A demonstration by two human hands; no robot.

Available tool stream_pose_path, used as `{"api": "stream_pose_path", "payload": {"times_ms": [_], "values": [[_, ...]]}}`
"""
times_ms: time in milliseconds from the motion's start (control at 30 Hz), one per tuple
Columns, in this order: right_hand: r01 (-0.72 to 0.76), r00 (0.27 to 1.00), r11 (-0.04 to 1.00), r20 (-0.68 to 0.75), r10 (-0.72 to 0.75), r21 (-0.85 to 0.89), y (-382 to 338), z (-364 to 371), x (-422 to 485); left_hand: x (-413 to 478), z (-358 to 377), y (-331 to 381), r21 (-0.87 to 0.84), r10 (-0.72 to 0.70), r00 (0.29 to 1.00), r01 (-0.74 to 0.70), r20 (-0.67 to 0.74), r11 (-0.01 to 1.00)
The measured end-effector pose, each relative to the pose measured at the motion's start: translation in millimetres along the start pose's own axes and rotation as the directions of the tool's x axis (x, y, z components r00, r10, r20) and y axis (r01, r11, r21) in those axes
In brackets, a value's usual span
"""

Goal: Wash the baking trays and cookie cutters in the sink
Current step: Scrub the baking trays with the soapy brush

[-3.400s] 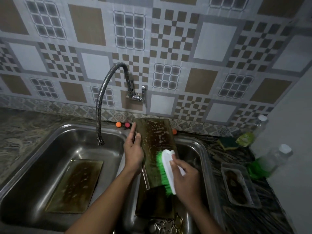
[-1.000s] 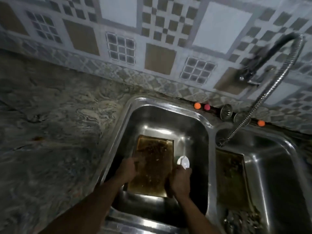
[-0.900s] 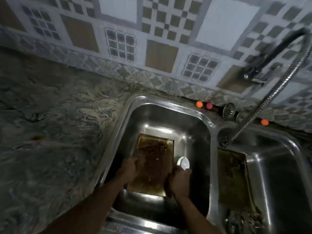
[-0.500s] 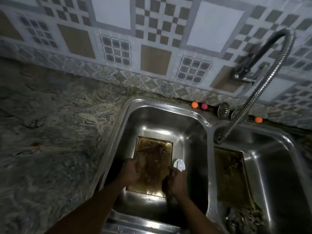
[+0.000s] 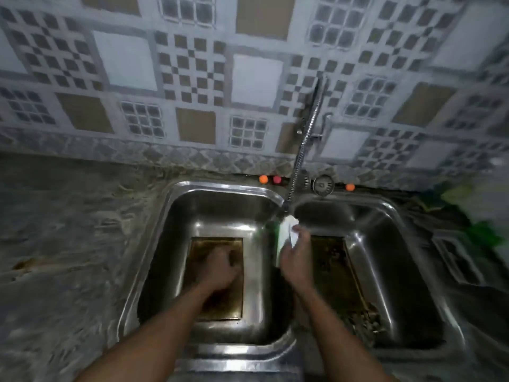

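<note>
The left hand [image 5: 220, 267] lies on the greasy brown rectangular metal baking tray [image 5: 232, 304] beneath it, its grip unclear through blur. The right hand [image 5: 296, 260] clamps the white-handled green-bristled scrubbing brush [image 5: 283, 238]. Scrubbing could skid the wet tray from under that palm.

Flexible faucet hose [image 5: 303, 150] ends just beyond the right hand [image 5: 296, 260] — farther back, orange ball [image 5: 263, 179], pink ball [image 5: 277, 180], drain strainer [image 5: 323, 185].
</note>
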State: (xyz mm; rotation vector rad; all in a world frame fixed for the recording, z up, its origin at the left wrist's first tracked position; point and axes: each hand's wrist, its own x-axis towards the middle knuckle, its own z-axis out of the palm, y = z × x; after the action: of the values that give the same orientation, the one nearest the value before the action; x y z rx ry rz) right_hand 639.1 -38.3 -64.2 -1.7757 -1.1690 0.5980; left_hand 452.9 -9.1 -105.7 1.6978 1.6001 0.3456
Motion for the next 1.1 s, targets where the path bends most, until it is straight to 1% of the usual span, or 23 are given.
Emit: {"api": "stream_pose_path", "payload": {"times_ms": [100, 233, 333, 467, 533, 600, 700, 800, 900, 967, 1033, 1100], "values": [[0.053, 0.997, 0.998, -0.063, -0.051, 0.042, 5, -46, 15, -1, 20, 43, 0.013, 0.055, 0.998, -0.055, 0.006, 0.998], [0.056, 0.992, 0.998, -0.112, -0.058, -0.024, 27, -112, 35, 4, 55, 103, 0.027, 0.166, 0.986, -0.165, -0.011, 0.986], [0.062, 0.989, 0.997, -0.129, -0.068, -0.047, 54, -162, 51, 8, 87, 150, 0.021, 0.186, 0.982, -0.186, -0.013, 0.982], [0.060, 0.991, 0.993, -0.110, -0.072, -0.105, 99, -231, 77, 12, 136, 194, 0.011, 0.174, 0.985, -0.173, -0.017, 0.985], [0.069, 0.988, 0.987, -0.125, -0.088, -0.147, 124, -264, 97, 16, 162, 205, 0.024, 0.154, 0.988, -0.154, -0.007, 0.988], [0.061, 0.986, 0.978, -0.138, -0.089, -0.200, 148, -298, 119, 19, 188, 212, 0.065, 0.087, 0.996, -0.087, 0.001, 0.994], [0.026, 0.985, 0.965, -0.160, -0.070, -0.260, 178, -349, 148, 22, 221, 225, 0.157, -0.052, 0.998, 0.046, 0.037, 0.987], [-0.020, 0.986, 0.948, -0.163, -0.033, -0.317, 204, -391, 173, 30, 243, 231, 0.228, -0.104, 0.994, 0.095, 0.029, 0.969], [-0.047, 0.996, 0.925, -0.090, 0.014, -0.377, 231, -411, 190, 42, 257, 226, 0.292, -0.170, 0.985, 0.161, 0.005, 0.943], [-0.055, 0.998, 0.917, -0.032, 0.046, -0.395, 247, -413, 199, 52, 264, 221, 0.324, -0.176, 0.984, 0.171, -0.014, 0.930], [-0.062, 0.998, 0.903, -0.007, 0.065, -0.424, 259, -410, 206, 64, 274, 210, 0.340, -0.175, 0.984, 0.175, -0.030, 0.924], [-0.050, 0.998, 0.889, 0.002, 0.057, -0.456, 266, -406, 209, 75, 282, 199, 0.340, -0.220, 0.975, 0.217, -0.031, 0.915]]}}
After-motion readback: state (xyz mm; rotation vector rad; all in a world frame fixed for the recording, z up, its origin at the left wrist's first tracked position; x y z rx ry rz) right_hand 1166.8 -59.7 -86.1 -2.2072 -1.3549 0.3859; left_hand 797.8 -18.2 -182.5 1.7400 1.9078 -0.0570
